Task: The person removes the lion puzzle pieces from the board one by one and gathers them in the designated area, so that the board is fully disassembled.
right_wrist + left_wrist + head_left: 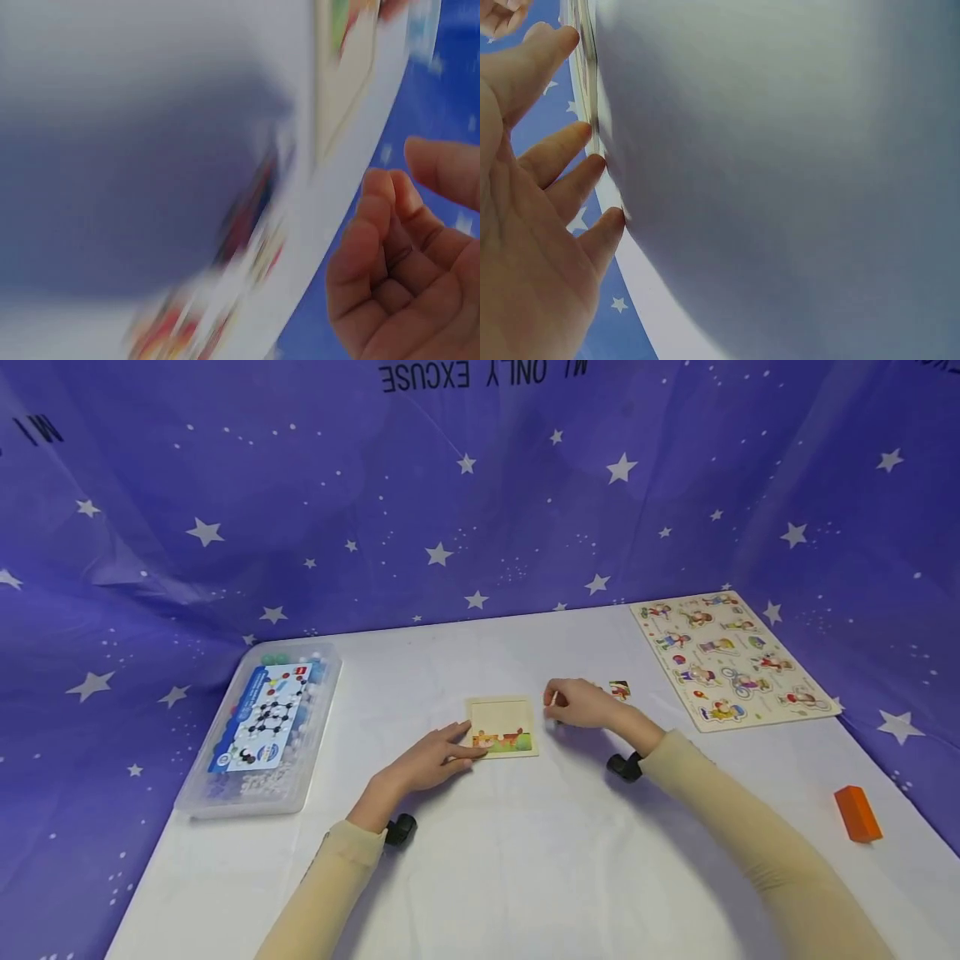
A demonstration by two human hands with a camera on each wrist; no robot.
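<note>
A small wooden puzzle tray (498, 700) lies mid-table, its lower part filled with a coloured picture strip (517, 742) and its upper part bare. My left hand (431, 758) rests at the tray's left edge, fingers spread, thumb over the lower left corner. Just right of the tray hovers my right hand (581, 703); in the right wrist view its fingers (356, 255) are loosely curled, thumb apart, nothing between them. A puzzle piece (619, 690) lies beyond that hand. Blurred in the right wrist view, a dark piece (247, 214) lies on the table below the hand.
At the left stands a clear plastic box (318, 752) of molecule model parts. A wooden peg board with figures (712, 693) lies at the back right. An orange block (857, 814) sits near the right edge. A starry purple cloth (442, 510) hangs behind the white table.
</note>
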